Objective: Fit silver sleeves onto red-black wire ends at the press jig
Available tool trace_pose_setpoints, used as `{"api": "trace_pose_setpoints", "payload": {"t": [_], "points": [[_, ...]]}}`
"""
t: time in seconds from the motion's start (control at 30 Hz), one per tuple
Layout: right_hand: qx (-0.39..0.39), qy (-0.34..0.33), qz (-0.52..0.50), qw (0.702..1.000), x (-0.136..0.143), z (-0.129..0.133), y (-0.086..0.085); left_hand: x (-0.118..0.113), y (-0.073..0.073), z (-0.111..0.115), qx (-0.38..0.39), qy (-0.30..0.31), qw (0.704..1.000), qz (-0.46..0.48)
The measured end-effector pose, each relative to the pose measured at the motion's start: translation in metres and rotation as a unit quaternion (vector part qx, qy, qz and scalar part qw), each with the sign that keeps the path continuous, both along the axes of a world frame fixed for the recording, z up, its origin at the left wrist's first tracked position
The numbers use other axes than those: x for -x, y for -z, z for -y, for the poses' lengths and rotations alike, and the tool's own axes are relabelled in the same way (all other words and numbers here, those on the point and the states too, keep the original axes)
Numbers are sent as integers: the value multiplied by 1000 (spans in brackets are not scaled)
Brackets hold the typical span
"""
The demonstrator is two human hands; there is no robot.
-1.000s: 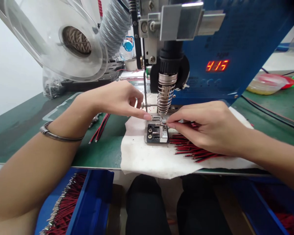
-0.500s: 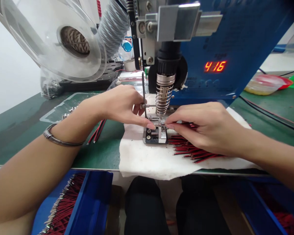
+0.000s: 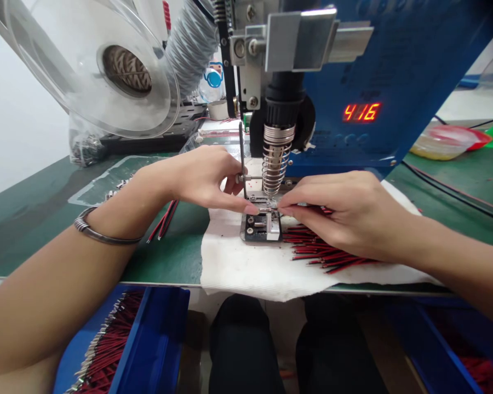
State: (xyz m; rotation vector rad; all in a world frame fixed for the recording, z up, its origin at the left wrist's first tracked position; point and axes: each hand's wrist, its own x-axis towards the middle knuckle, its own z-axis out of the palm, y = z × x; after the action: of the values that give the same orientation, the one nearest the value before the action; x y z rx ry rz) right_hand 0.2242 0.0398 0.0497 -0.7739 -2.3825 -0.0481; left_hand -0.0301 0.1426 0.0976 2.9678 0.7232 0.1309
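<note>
Under the spring-wrapped soldering tip [image 3: 274, 158], a small metal connector [image 3: 266, 210] rests on the black and silver fixture [image 3: 261, 235]. My left hand [image 3: 213, 180] reaches in from the left, its thumb touching the connector's left end and its other fingers curled behind the thin upright metal bar [image 3: 242, 158]. On the right, my right hand [image 3: 345, 210] pinches a red and black wire, its end at the fixture by the connector. Most of that wire is hidden by the fingers. Below my right hand, a pile of red and black wires [image 3: 324, 251] lies on the white cloth [image 3: 238, 268].
Behind stands a blue machine [image 3: 345, 71] with a lit red display. A clear fume hood [image 3: 78, 109] is at the upper left. Connectors lie in a clear tray [image 3: 94, 180]. Blue bins [image 3: 148, 339] with wires sit below the table edge.
My hands hold nearly the same pose. The view has shifted very slightly, and faint smoke shows more around the fume hood.
</note>
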Motion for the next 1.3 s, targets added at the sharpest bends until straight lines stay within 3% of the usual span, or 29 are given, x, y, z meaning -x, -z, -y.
{"api": "trace_pose_setpoints", "payload": {"t": [0.1, 0.97, 1.3], "points": [[0, 4, 3, 1000, 0, 0, -1, 0, -2, 1, 22, -16, 999, -34], [-7, 11, -1, 1000, 1, 1, 2, -1, -3, 3, 22, -25, 999, -33], [12, -18, -4, 1000, 1, -2, -2, -2, -5, 2, 19, -26, 999, -37]]}}
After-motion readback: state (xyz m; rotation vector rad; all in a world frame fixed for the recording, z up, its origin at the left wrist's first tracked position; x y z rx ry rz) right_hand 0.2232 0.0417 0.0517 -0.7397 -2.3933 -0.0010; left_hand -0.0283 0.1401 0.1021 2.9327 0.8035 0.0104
